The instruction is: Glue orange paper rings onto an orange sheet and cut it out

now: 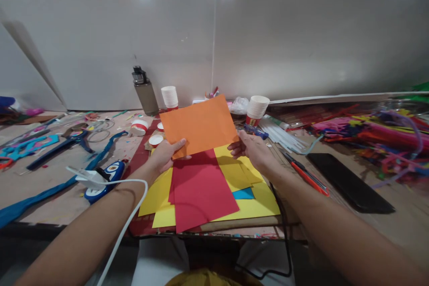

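Note:
An orange sheet of paper (201, 127) is raised and tilted above the table. My left hand (167, 154) grips its lower left corner, thumb on the front face. At the lower right corner, my right hand (250, 149) has its fingers curled by the paper's edge, and the corner meets its thumb and fingertips. Under the orange sheet lie red sheets (203, 192), overlapping yellow sheets (258, 205) and a small piece of blue paper (244, 193).
Left are a white plug with cable (90, 178), a blue-and-white round item (112, 174) and a bottle (145, 94). Stacked paper cups (258, 107) stand behind. Right are orange scissors (310, 178), a black phone (350, 181) and colourful pipe cleaners (375, 129).

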Tool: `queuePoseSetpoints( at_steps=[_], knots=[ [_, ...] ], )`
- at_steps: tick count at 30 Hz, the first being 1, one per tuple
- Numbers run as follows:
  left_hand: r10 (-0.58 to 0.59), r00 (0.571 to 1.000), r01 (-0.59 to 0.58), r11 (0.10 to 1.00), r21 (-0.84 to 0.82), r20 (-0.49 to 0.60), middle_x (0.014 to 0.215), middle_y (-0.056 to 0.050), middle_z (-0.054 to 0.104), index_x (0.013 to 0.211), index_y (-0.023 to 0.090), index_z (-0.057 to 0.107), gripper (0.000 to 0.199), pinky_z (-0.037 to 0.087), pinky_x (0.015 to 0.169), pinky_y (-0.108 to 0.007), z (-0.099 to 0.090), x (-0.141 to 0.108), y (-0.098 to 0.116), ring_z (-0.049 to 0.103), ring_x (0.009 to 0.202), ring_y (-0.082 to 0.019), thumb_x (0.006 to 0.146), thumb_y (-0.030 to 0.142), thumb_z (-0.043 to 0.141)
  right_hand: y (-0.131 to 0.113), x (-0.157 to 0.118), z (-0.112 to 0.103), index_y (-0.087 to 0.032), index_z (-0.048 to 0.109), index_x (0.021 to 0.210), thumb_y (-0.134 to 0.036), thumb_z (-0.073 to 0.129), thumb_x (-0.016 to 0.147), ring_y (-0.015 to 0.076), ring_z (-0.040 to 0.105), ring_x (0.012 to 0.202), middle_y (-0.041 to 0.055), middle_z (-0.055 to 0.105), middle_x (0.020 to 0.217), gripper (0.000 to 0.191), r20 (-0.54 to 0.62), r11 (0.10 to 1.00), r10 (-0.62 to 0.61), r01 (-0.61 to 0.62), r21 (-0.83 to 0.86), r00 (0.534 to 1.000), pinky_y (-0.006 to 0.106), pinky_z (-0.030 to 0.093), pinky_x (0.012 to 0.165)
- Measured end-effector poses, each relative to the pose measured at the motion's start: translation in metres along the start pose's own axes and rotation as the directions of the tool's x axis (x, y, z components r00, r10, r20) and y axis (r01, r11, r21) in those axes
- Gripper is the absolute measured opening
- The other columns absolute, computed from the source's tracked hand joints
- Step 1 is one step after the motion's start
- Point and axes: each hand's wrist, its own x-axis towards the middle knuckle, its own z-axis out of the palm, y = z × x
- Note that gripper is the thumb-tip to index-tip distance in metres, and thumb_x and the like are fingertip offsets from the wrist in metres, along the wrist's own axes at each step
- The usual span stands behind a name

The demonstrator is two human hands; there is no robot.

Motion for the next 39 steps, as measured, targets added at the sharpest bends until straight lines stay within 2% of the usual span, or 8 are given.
queuePoseSetpoints(
  at_steps=[5, 12, 18, 22, 24, 28, 30, 39],
  knots=[
    [-0.028, 1.000, 0.028, 0.999, -0.030, -0.009, 0.110, -0.006, 0.070, 0.116, 0.021, 0.059, 0.046, 0.064, 0.062, -0.035, 0.000, 0.001, -0.002, 0.072, 0.083, -0.019, 0.074, 0.015, 0.075, -0.001, -0.004, 0.003, -0.015, 0.063, 0.073, -0.067, 0.068, 0.069, 0.0138, 0.063, 0.054, 0.0077, 0.070, 0.069, 0.052, 0.115, 1.000, -0.013, 0.013, 0.001, 0.993, 0.027, 0.053, 0.051],
    [-0.039, 0.999, 0.037, 0.997, -0.073, -0.028, 0.113, -0.009, 0.070, 0.115, 0.018, 0.060, 0.035, 0.064, 0.060, -0.038, 0.007, -0.002, -0.001, 0.072, 0.080, -0.021, 0.081, 0.019, 0.068, 0.000, -0.009, 0.005, -0.013, 0.067, 0.071, -0.059, 0.071, 0.068, 0.0135, 0.062, 0.050, 0.0066, 0.069, 0.063, 0.046, 0.114, 0.998, 0.020, -0.013, -0.062, 0.993, 0.027, 0.051, 0.050],
    [0.018, 0.998, -0.026, 0.991, -0.129, -0.067, 0.110, -0.009, 0.072, 0.110, 0.015, 0.063, 0.035, 0.060, 0.084, -0.034, 0.012, -0.002, -0.001, 0.071, 0.093, -0.019, 0.077, 0.014, 0.072, 0.003, -0.002, -0.001, -0.016, 0.067, 0.076, -0.052, 0.071, 0.071, 0.0148, 0.066, 0.061, 0.0058, 0.073, 0.074, 0.036, 0.097, 1.000, -0.010, 0.008, 0.015, 0.995, 0.028, 0.055, 0.057],
    [0.002, 0.998, 0.002, 0.997, -0.076, 0.055, 0.109, -0.010, 0.072, 0.111, 0.014, 0.064, 0.040, 0.058, 0.087, -0.037, 0.011, -0.004, -0.004, 0.071, 0.094, -0.021, 0.073, 0.017, 0.075, -0.001, -0.003, -0.001, -0.018, 0.074, 0.090, -0.039, 0.074, 0.068, 0.0209, 0.069, 0.078, 0.0067, 0.075, 0.092, 0.030, 0.091, 0.992, -0.039, 0.050, -0.118, 0.995, 0.033, 0.056, 0.067],
    [0.002, 0.996, 0.002, 0.999, -0.051, 0.086, 0.105, -0.010, 0.073, 0.109, 0.015, 0.065, 0.043, 0.058, 0.084, -0.038, 0.008, -0.004, -0.005, 0.071, 0.091, -0.022, 0.069, 0.017, 0.078, -0.004, -0.007, 0.000, -0.019, 0.076, 0.089, -0.035, 0.074, 0.069, 0.0231, 0.069, 0.082, 0.0050, 0.076, 0.092, 0.026, 0.073, 0.973, -0.130, 0.142, -0.183, 0.989, 0.036, 0.055, 0.073],
    [0.056, 0.996, -0.063, 0.993, 0.101, 0.073, 0.104, -0.009, 0.073, 0.095, 0.018, 0.071, 0.031, 0.057, 0.080, -0.034, 0.006, -0.007, -0.002, 0.069, 0.094, -0.023, 0.066, 0.017, 0.080, -0.010, -0.018, 0.003, -0.027, 0.077, 0.085, -0.031, 0.068, 0.078, 0.0221, 0.067, 0.083, 0.0008, 0.074, 0.085, 0.012, 0.120, 0.804, -0.454, 0.464, -0.371, 0.883, 0.036, 0.052, 0.079],
    [0.095, 0.992, -0.108, 0.982, 0.153, 0.088, 0.109, -0.008, 0.072, 0.088, 0.020, 0.072, 0.022, 0.054, 0.085, -0.030, 0.007, -0.010, 0.001, 0.066, 0.104, -0.023, 0.068, 0.019, 0.079, -0.010, -0.022, 0.003, -0.028, 0.077, 0.086, -0.024, 0.065, 0.081, 0.0207, 0.067, 0.082, 0.0012, 0.074, 0.087, 0.014, 0.179, 0.716, -0.534, 0.555, -0.423, 0.826, 0.034, 0.051, 0.078],
    [0.205, 0.975, -0.218, 0.957, 0.192, 0.086, 0.121, -0.013, 0.067, 0.076, 0.016, 0.073, 0.023, 0.045, 0.099, -0.038, 0.007, -0.012, 0.003, 0.061, 0.115, -0.028, 0.061, 0.029, 0.084, -0.011, -0.027, 0.005, -0.027, 0.075, 0.082, -0.016, 0.061, 0.079, 0.0212, 0.066, 0.084, 0.0040, 0.073, 0.087, 0.018, 0.196, 0.611, -0.599, 0.602, -0.514, 0.776, 0.037, 0.051, 0.081]
  ],
)
